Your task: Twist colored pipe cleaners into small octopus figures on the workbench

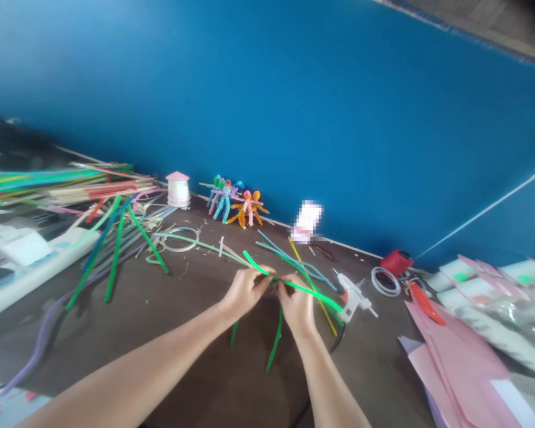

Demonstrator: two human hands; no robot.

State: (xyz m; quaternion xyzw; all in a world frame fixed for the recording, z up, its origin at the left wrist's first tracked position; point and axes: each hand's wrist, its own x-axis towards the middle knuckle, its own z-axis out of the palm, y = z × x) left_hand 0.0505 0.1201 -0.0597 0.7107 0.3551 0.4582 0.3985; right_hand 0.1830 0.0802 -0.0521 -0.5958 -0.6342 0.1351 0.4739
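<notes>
Pinching green pipe cleaners [314,292] with both the left hand [241,294] and the right hand [298,306], just below the centre of the frame. In each grip, thumb and fingers pressed together on the crossing strands, with fingertips nearly meeting. From there, one bright length reaching up to the left, another slanting off to the right, and two more hanging below the hands, over the brown worktop [182,297]. Just right of the hands, a white glue gun [353,297] near a yellow stem [325,312] and light blue stems [321,280]. Farther right, a red spool [396,261], a white ring-shaped coil [386,282] and pink sheets [463,362], with an orange-red handle [427,303] by their upper edge. Above centre of the worktop, small fuzzy figures [223,202] in blue, orange and pink, standing near a white cup [178,191] with a pink top. At the left of the frame, a multicoloured bundle of stems [62,184] and a white power strip [57,267]. Behind everything, a blue wall [267,107].
</notes>
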